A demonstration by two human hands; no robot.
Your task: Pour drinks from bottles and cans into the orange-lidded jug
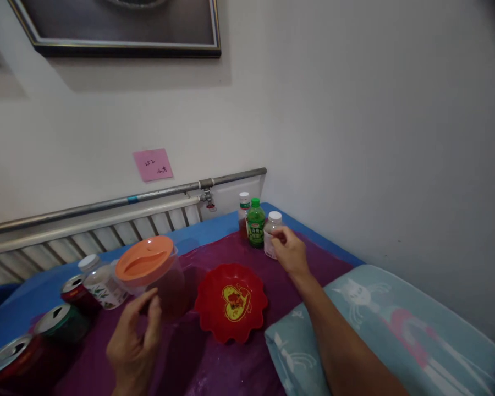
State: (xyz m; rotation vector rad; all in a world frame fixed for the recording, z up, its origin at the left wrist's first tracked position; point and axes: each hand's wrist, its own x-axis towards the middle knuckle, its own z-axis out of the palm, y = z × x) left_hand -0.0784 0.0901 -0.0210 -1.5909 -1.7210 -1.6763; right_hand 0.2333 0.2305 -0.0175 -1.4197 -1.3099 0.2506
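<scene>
My left hand [136, 338] is at the lower left with its fingers loosely bent and a gap between thumb and forefinger. No object shows in it. Behind it stands a clear plastic pitcher [169, 289] with an orange lid [146, 258]. My right hand [289, 252] reaches out to a clear jar [269, 242] with a white cap. Its fingertips are drawn together and overlap the jar's right side; whether they touch it, or hold anything small, I cannot tell. Beside the jar are a green bottle [256, 224] and a white-capped bottle [243, 217]. Between my hands lies a red scalloped bowl [251, 300].
At the left are a white-capped plastic bottle [107, 286] and several drink cans, among them a green one [64, 324]. A light-blue patterned cushion [379, 319] lies under my right forearm. A radiator [169, 217] and pipe run along the wall behind.
</scene>
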